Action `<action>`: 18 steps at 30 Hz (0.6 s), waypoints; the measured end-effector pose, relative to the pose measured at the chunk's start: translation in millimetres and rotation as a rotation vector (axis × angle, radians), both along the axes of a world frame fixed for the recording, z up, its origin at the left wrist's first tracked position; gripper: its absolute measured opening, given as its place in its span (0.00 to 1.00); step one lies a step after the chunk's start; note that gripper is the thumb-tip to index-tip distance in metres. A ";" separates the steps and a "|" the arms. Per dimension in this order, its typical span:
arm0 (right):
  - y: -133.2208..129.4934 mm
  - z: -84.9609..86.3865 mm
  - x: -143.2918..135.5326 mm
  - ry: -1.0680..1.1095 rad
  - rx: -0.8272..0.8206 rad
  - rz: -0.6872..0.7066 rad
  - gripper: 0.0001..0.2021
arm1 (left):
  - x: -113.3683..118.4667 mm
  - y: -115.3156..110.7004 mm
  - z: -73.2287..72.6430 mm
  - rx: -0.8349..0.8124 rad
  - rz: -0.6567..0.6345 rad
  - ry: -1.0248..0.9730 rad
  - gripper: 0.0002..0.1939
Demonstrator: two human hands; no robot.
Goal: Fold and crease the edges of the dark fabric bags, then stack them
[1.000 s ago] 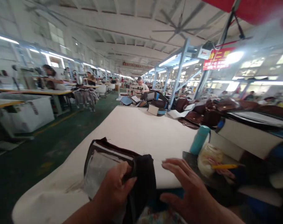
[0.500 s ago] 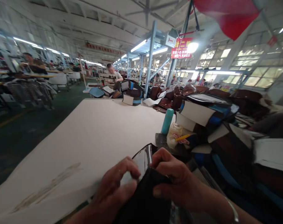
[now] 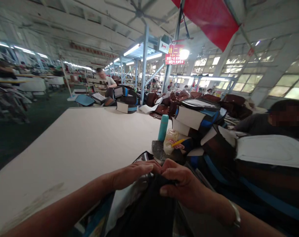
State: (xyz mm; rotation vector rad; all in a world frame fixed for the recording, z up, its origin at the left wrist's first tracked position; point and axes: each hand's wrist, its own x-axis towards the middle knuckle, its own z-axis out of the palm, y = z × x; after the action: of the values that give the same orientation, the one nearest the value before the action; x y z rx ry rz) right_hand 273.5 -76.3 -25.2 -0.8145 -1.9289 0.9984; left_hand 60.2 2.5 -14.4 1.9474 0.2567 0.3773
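We have the black piece (image 3: 151,210) at the near edge of the table (image 3: 95,138), close in front of us, with its pale side (image 3: 126,200) facing left. Our right hand (image 3: 184,181) grips its upper edge in a narrow pinch, the thumb on the near face and the fingers bent over the top. Our left hand (image 3: 134,174) comes in from the left and lies over the far end of the piece, its fingertips meeting those of the right; we cannot tell whether it pinches anything. A bracelet (image 3: 235,214) circles our right wrist.

Just beyond our hands, at the right side of the table, we see a dark slab (image 3: 159,149). A teal bottle (image 3: 163,127) stands upright at its far side, and just right of that is a jar (image 3: 169,146) with a yellow stick (image 3: 178,143) slanting across it. The near left of the table bears a greyish smear (image 3: 38,205).

To our right lie heaped bag parts, among them a large white panel (image 3: 272,151) and a blue strip (image 3: 275,199). Brown bags (image 3: 184,95) are piled farther off. A co-worker (image 3: 253,123) in a dark top is at the far right, beyond the panel; another person (image 3: 111,81), in a light top, is at the far left, past the table.
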 end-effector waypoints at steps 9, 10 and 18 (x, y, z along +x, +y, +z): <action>3.7 15.0 26.7 -0.141 -0.042 0.088 0.06 | 3.4 -5.8 8.2 -0.254 0.086 0.144 0.11; 4.3 13.4 28.4 -0.149 -0.054 0.098 0.07 | 3.1 -9.0 7.6 -0.268 0.110 0.182 0.12; 7.9 8.3 24.2 -0.113 -0.232 0.103 0.12 | 7.2 -8.7 0.5 -0.236 0.170 0.224 0.13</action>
State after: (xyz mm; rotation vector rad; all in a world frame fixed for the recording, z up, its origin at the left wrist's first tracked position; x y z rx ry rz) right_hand 297.7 -68.4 -17.0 -0.9263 -1.9914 1.2806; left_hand 67.4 -6.2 -13.9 1.7388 0.5892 0.2261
